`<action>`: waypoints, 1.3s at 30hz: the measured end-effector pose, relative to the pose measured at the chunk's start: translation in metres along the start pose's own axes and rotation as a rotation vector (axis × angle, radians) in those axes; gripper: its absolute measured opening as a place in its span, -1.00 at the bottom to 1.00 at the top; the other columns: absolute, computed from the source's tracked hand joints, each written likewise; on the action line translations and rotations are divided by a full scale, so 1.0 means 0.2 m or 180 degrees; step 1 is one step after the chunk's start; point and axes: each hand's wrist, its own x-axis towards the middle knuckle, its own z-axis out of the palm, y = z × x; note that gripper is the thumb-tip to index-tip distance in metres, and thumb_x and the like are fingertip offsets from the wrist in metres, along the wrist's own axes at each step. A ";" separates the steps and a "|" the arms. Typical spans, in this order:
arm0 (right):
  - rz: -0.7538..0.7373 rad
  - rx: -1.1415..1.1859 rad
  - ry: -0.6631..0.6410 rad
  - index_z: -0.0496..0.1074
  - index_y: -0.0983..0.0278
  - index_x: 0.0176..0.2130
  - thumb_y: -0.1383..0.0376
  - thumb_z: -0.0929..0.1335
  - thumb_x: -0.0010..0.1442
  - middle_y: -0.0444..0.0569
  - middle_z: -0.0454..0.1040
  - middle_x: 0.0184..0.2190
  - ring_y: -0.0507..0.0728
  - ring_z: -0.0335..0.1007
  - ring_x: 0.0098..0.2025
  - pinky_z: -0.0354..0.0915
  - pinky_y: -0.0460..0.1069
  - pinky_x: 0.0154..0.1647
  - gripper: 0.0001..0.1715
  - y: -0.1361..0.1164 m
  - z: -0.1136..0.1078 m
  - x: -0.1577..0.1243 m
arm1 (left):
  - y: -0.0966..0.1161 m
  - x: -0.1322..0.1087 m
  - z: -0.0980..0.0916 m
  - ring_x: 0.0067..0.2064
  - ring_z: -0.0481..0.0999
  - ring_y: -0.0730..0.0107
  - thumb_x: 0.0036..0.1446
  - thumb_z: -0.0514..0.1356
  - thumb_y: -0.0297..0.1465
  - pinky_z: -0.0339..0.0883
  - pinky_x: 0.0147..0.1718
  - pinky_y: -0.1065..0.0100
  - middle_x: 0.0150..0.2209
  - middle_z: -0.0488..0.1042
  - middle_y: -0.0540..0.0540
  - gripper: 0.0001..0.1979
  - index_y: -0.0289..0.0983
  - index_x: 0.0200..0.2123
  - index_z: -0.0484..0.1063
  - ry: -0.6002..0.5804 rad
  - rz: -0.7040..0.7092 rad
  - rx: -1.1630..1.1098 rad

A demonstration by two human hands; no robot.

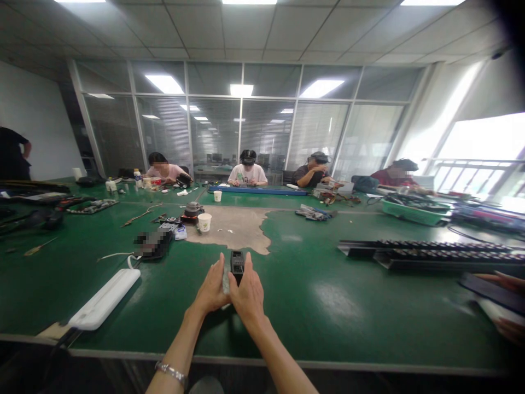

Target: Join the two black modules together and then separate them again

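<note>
A blk block point(237, 264) is held betw. L hand point(212, 287) and R hand point(251, 291), approx. centred ahead of the body; both are set narrow around it, fingers stretched fwd, R thumb laid across its near end. The block's long axis is pointed away from the body, approx. in line w/ the forearms. R hand is judged the nearer, its fingers set right against the blk side; on the L, a grey strip point(226, 281) is seen betw. palm and block, and whether it's part of the block can't be told. Nor can it be told if the underside is touching the green worktop point(311, 339). Just beyond, a bare brown patch point(241, 221) is exposed, w/ a paper cup point(204, 222) stood at its L part. Further L, a white oblong unit point(105, 300) is laid at a slant, nr. the front edge. Well apart to the R, dark metal channels point(441, 256) are laid crosswise, and a flat dark panel point(494, 293) is held by another person's hand point(511, 282) at the frame edge.
</note>
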 end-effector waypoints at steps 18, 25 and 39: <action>0.0062 -0.0332 -0.0272 -0.21 0.52 0.35 0.22 0.27 0.21 0.21 0.48 -0.07 0.27 0.42 -0.09 0.24 0.07 -0.08 -0.08 -0.01 0.00 -0.04 | 0.02 0.01 -0.01 0.32 0.06 -0.06 0.16 0.13 -0.34 0.02 0.24 -0.13 0.33 0.01 -0.33 -0.09 -0.26 0.37 -0.45 -0.0052 0.0060 -0.0063; 0.0238 -0.0315 -0.0520 -0.20 0.54 0.35 0.13 0.29 0.18 0.28 0.41 0.04 0.30 0.38 0.01 0.22 0.08 -0.01 -0.01 0.04 0.02 -0.05 | -0.02 0.00 0.01 0.31 0.06 -0.07 0.07 0.14 -0.42 0.02 0.23 -0.15 0.33 -0.01 -0.32 -0.03 -0.26 0.37 -0.47 -0.0075 0.0113 0.0068; 0.0323 0.0556 -0.0045 -0.15 0.40 0.36 0.09 0.28 0.22 0.22 0.38 0.09 0.27 0.37 0.07 0.26 0.10 0.05 -0.09 0.06 -0.07 0.08 | 0.04 0.01 -0.04 0.33 0.03 -0.14 -0.13 0.42 -0.21 -0.04 0.24 -0.15 0.33 0.01 -0.35 0.29 -0.23 0.36 -0.53 -0.0258 -0.0200 -0.0026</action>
